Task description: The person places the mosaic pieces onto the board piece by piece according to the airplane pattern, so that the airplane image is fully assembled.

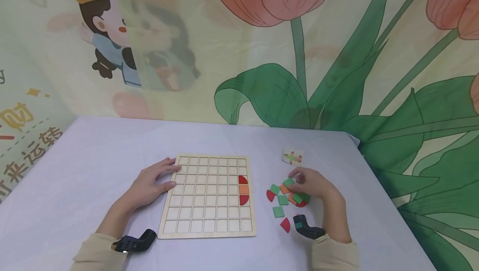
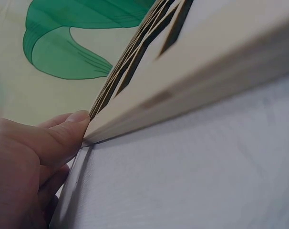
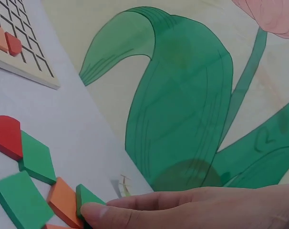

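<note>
A wooden grid board (image 1: 207, 235) lies in front of me. My left hand (image 1: 147, 184) rests at its left edge, thumb and fingertips touching the frame with the fingers loosely extended. Two red quarter-round pieces (image 1: 243, 179) with an orange square piece (image 1: 244, 189) between them fill part of the board's right column. To the right of the board, my right hand (image 1: 314, 183) is over a loose pile and pinches a green square tile (image 3: 88, 196) between thumb and index finger. Around it lie more green tiles (image 1: 278, 212), orange tiles (image 3: 63, 200) and red quarter-round pieces (image 1: 285, 225).
A small curled card (image 1: 293, 157) printed with a colored grid pattern stands behind the pile. A white cloth (image 1: 123, 138) covers the table. Behind the table's far edge hangs a printed backdrop (image 1: 258, 96) with tulips and a cartoon figure. Each wrist wears a black camera (image 1: 135, 242).
</note>
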The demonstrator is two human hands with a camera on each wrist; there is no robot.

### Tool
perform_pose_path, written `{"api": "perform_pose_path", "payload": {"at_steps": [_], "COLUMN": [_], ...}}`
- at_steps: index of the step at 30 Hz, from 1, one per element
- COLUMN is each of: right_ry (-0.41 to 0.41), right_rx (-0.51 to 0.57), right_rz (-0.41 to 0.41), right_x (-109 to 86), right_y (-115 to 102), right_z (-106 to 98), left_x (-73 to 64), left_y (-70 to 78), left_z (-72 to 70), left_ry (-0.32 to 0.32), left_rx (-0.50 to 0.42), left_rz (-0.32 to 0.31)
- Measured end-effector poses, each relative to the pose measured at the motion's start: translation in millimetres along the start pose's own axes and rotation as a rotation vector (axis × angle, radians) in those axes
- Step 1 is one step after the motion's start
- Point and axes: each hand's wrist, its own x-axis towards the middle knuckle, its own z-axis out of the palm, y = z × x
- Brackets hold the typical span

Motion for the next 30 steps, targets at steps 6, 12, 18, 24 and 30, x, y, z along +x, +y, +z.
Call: {"api": "perform_pose_path", "payload": {"at_steps": [6, 12, 18, 24, 30], "right_ry": [0.014, 0.016, 0.025, 0.068, 0.052], "right_rx": [-0.005, -0.014, -0.001, 0.004, -0.016], "right_rz": [0.013, 0.010, 0.016, 0.046, 0.025], "right_x": [1.6, 2.2, 2.2, 1.9, 0.5], "right_y": [-6.4, -6.5, -5.9, -2.4, -9.1], "right_z": [2.8, 2.3, 0.9, 0.2, -2.9], "left_x": [-0.2, 0.2, -0.1, -0.3, 0.0], "left_y": [1.1, -0.2, -0.8, 0.2, 0.9], "left_z": [-0.9, -1.6, -1.7, -3.4, -2.6], "left_ry": [0.007, -0.004, 0.002, 0.003, -0.006], "left_rx": [-0.003, -0.002, -0.001, -0.009, -0.006], "left_rz": [0.011, 0.010, 0.015, 0.016, 0.009]}}
